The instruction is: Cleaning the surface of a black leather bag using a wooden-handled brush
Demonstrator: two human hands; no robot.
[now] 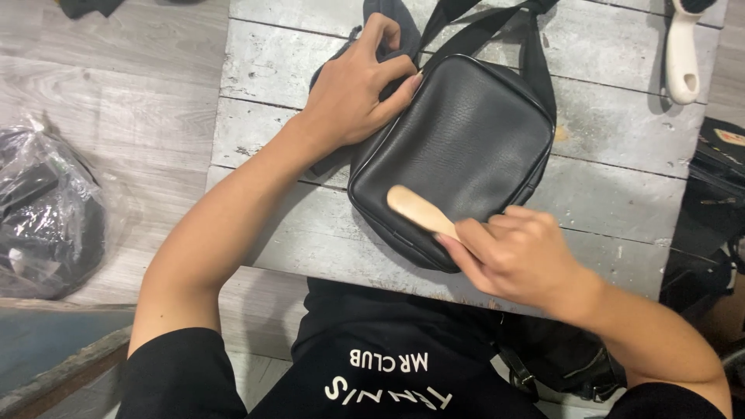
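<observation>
At the bottom of the frame sits the person's torso in a black printed shirt [388, 372], with both forearms reaching up onto a weathered grey plank table [621, 194]. In the lower centre-right, the right hand [516, 256] is closed around the handle of a small wooden brush [419, 211]; the fingers wrap the handle fully, and its pale rounded back lies flat on the lower edge of a black leather shoulder bag [458, 147]. The bag lies face-up in the centre of the frame, tilted slightly, its lower corner overhanging the near table edge. Judged from this contact, the step in hand is brushing the bag's front panel. In the upper centre, the left hand [361, 93] presses down on the bag's upper-left corner, fingers curled over a dark cloth [388, 19] and thumb along the seam, which pins the bag against the stroke. The next move appears to call for steady downward pressure from the left hand while the brush travels across the panel without slipping off the overhanging corner. The black strap [473, 27] runs off the top edge. A second, white-handled brush [683, 58] lies untouched at the upper right. A clear plastic bag of dark items [46, 217] rests on the floor at the left.
</observation>
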